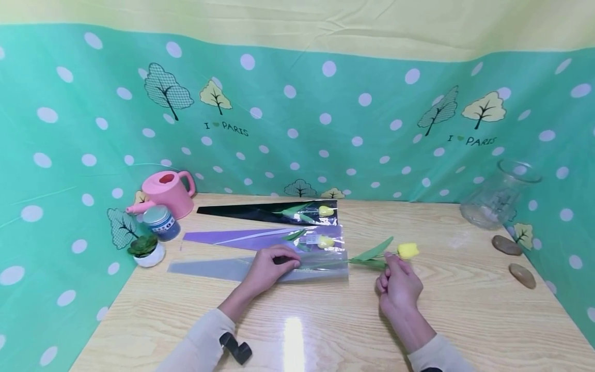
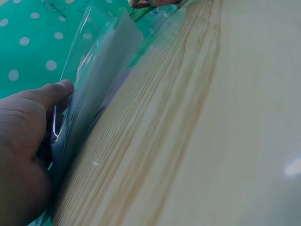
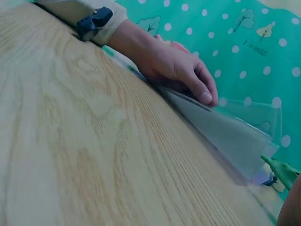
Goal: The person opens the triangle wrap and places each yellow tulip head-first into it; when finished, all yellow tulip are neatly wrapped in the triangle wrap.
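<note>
In the head view my left hand (image 1: 271, 266) pinches the upper layer of a grey-and-clear flower sleeve (image 1: 204, 267) near its middle. In the left wrist view the clear front of the sleeve (image 2: 101, 70) stands lifted away from its grey back, so the wide mouth gapes. My right hand (image 1: 402, 287) pinches a yellow artificial tulip (image 1: 408, 251) just below its bloom. The tulip's thin stem runs leftward into the sleeve's mouth, while its green leaves (image 1: 372, 251) and bloom lie outside. Only a leaf (image 3: 282, 173) and part of a finger show at the right wrist view's edge.
Behind lie a purple sleeve (image 1: 241, 238) and a black sleeve (image 1: 241, 210), each holding a yellow tulip. At left stand a pink watering can (image 1: 169, 195), a blue jar (image 1: 162, 225) and a potted succulent (image 1: 146, 252). A glass vase (image 1: 488, 204) and two stones (image 1: 522, 275) are at right.
</note>
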`<state>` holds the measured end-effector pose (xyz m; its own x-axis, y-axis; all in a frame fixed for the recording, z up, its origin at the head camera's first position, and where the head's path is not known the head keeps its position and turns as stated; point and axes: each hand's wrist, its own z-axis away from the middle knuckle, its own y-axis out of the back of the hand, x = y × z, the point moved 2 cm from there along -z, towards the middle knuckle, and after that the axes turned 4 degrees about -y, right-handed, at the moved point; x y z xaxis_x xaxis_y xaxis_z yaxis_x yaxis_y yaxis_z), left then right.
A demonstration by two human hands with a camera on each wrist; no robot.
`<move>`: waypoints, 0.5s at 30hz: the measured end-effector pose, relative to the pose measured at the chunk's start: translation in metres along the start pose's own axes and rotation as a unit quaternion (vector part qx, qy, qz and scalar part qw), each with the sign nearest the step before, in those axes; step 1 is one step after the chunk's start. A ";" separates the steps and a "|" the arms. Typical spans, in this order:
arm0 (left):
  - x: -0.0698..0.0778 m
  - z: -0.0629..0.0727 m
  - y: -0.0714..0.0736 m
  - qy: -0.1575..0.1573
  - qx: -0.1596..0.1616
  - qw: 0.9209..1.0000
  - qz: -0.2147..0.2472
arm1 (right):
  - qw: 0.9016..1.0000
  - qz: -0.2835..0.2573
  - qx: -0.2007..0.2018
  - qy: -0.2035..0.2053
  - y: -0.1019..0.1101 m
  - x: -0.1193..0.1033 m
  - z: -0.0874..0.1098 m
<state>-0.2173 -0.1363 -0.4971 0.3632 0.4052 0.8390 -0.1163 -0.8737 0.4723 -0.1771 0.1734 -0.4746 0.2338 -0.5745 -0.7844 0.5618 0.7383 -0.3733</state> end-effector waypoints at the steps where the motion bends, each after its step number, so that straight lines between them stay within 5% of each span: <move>1: 0.000 0.000 0.000 0.000 0.001 1.000 -0.001 | 1.000 0.000 -0.002 -0.001 -0.001 0.000 0.001; 15: 0.005 -0.004 -0.007 -0.012 0.010 1.000 0.003 | 1.000 0.014 -0.024 -0.007 -0.011 0.016 0.015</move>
<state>-0.2180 -0.1271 -0.4955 0.3847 0.3943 0.8346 -0.0998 -0.8811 0.4623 -0.1679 0.1506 -0.4760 0.2604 -0.5572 -0.7885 0.5159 0.7706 -0.3742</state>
